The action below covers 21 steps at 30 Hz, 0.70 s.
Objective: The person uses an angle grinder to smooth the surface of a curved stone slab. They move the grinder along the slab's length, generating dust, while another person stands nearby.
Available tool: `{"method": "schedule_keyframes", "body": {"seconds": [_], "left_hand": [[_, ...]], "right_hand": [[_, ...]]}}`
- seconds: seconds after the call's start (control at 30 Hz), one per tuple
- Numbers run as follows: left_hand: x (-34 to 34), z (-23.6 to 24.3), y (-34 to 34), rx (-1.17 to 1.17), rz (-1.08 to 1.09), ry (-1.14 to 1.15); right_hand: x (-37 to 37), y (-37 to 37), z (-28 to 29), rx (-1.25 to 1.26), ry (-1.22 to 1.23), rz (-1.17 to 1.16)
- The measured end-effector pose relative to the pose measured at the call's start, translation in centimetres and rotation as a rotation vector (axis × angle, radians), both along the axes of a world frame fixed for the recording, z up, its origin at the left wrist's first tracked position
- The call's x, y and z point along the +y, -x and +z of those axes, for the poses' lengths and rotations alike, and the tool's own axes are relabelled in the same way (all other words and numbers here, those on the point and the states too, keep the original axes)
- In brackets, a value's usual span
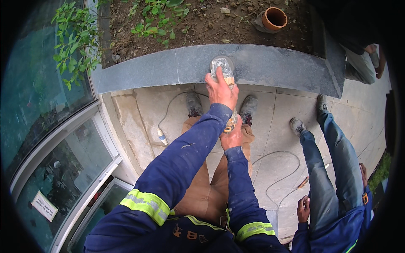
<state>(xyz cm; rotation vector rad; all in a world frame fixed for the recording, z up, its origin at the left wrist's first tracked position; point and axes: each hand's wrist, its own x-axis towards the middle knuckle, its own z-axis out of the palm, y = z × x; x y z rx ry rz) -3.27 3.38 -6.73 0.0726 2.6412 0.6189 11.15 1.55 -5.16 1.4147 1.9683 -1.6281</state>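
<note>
Clasped by the left hand (222, 92) near its head and the right hand (233, 138) around its rear, the grinder (221, 69) is held on the stone ledge (147, 69), whose top is apparently being smoothed, with level, steady guidance along it probably called for next.

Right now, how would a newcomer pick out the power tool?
Find the grey stone ledge bordering the soil bed at the top. Near the ledge's middle, a silvery-headed grinder shows over it. Unlike anything nearby, it is gripped by the wearer's left hand in front and right hand behind.
</note>
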Motion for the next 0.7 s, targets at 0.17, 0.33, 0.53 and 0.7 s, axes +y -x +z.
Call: {"method": "schedule_keyframes", "body": {"seconds": [0.17, 0.33, 0.53, 0.7], "left_hand": [[1.1, 0.1, 0.5, 0.016, -0.029, -0.041], [0.8, -0.4, 1.5, 0.051, -0.017, -0.01], [-0.4, -0.2, 0.4, 0.011, 0.014, -0.019], [0.1, -0.5, 0.3, 0.086, -0.026, -0.053]], "right_hand": [[0.4, 0.3, -0.5, 0.005, -0.053, -0.012], [0.6, 1.7, -0.4, -0.028, 0.021, -0.013], [0.0, 0.4, 0.3, -0.037, 0.023, 0.006], [-0.1, 0.4, -0.2, -0.033, -0.012, -0.018]]}}
